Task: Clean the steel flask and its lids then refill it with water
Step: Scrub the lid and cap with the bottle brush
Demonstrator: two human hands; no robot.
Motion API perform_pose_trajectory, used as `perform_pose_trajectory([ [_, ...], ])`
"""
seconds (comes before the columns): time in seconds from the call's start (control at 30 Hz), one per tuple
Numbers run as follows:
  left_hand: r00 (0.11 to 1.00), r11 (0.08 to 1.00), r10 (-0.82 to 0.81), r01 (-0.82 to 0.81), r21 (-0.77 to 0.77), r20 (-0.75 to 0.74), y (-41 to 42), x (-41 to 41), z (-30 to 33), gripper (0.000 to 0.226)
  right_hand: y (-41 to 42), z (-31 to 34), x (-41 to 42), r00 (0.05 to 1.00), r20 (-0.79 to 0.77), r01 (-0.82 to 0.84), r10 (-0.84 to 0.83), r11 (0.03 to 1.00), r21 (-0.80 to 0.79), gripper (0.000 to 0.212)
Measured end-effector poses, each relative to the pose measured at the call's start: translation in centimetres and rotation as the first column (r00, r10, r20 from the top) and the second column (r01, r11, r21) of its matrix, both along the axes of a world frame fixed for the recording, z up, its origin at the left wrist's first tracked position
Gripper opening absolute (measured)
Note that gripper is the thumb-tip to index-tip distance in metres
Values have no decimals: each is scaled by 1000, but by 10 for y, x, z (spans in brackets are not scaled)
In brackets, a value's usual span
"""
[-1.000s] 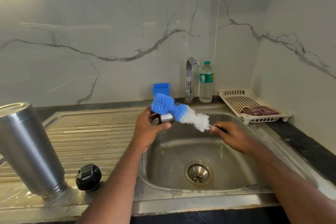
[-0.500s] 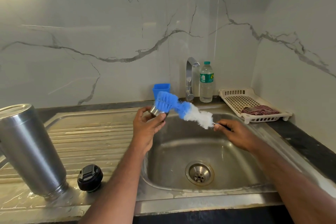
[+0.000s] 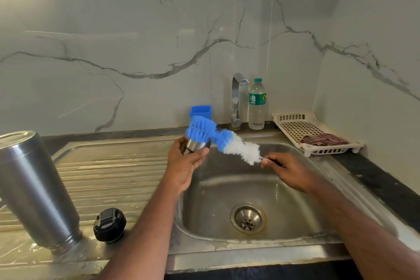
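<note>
Our left hand (image 3: 185, 161) raised over the sink (image 3: 295, 237), fingers curled round a steel cap (image 3: 196, 144) — our right hand (image 3: 287, 171) lower, pinching the brush (image 3: 223, 141) handle, blue bristles on the cap

You can't see inside the steel cap (image 3: 196, 145): the brush's blue bristles (image 3: 201, 130) cover its mouth, and your left hand (image 3: 185, 165) hides its near side. The brush handle (image 3: 271, 161) vanishes into your right hand (image 3: 289, 171). Left of the sink (image 3: 227, 243), the inverted flask (image 3: 34, 188) is cut by the frame edge, mouth hidden against the drainboard. Behind the sink, bottle label (image 3: 257, 98) txt too small to read.
</note>
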State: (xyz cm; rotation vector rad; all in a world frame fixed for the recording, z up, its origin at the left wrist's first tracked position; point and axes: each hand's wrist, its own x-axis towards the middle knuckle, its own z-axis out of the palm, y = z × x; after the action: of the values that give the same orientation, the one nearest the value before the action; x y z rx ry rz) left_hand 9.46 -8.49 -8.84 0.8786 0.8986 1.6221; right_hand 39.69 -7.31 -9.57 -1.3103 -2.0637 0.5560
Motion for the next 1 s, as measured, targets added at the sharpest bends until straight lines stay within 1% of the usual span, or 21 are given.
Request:
perform_pose_trajectory([
  [0.13, 978, 993, 92, -75, 96, -186, -1, -6, -2, 64, 3, 0, 7, 996, -45, 75, -75, 997, -1, 22],
  [0.23, 951, 985, 133, -96, 144, -279, -1, -3, -5, 67, -2, 1, 4, 999, -15, 52, -52, 998, -23, 23],
  [0.3, 953, 983, 148, -113, 144, -265, -1, 0, -4, 63, -3, 1, 4, 1000, -6, 18, -18, 999, -29, 23],
  [0.4, 965, 987, 132, -108, 115, -228, -1, -6, -3, 58, 0, 1, 15, 998, -38, 56, -56, 998, -4, 22],
  [0.47, 942, 990, 109, -75, 117, -318, -1, -7, -3, 57, 1, 1, 14, 997, -26, 73, -73, 997, -1, 23],
  [0.53, 883, 990, 110, -57, 129, -457, 0, -3, -7, 60, 0, 1, 6, 999, 15, 43, -42, 999, -12, 22],
  [0.57, 862, 990, 119, -64, 128, -492, 1, -2, -8, 63, 0, 1, 3, 999, 27, 30, -30, 999, -14, 22],
  [0.63, 868, 986, 158, -116, 117, -471, 2, -4, -7, 69, 1, 1, 9, 999, 17, 40, -40, 999, -15, 21],
  [0.7, 880, 980, 195, -161, 116, -432, 3, -11, -6, 61, 2, 1, 19, 998, -9, 68, -68, 998, -15, 21],
  [0.73, 882, 981, 193, -156, 120, -430, 3, -14, -6, 55, 2, 0, 20, 997, -16, 78, -79, 997, -16, 21],
  [0.8, 862, 987, 155, -109, 121, -482, 1, -10, -6, 53, 2, -1, 14, 999, 5, 50, -50, 998, -23, 21],
  [0.87, 838, 992, 119, -81, 95, -532, -2, -2, -7, 58, 1, -1, 2, 998, 56, -9, 11, 999, -31, 21],
  [0.9, 846, 994, 109, -75, 85, -522, -2, 0, -8, 61, 1, -1, 0, 998, 64, -23, 24, 999, -27, 20],
  [1.0, 906, 995, 90, -62, 81, -413, -4, -5, -4, 66, 4, 0, 18, 999, 34, 33, -32, 999, -16, 19],
])
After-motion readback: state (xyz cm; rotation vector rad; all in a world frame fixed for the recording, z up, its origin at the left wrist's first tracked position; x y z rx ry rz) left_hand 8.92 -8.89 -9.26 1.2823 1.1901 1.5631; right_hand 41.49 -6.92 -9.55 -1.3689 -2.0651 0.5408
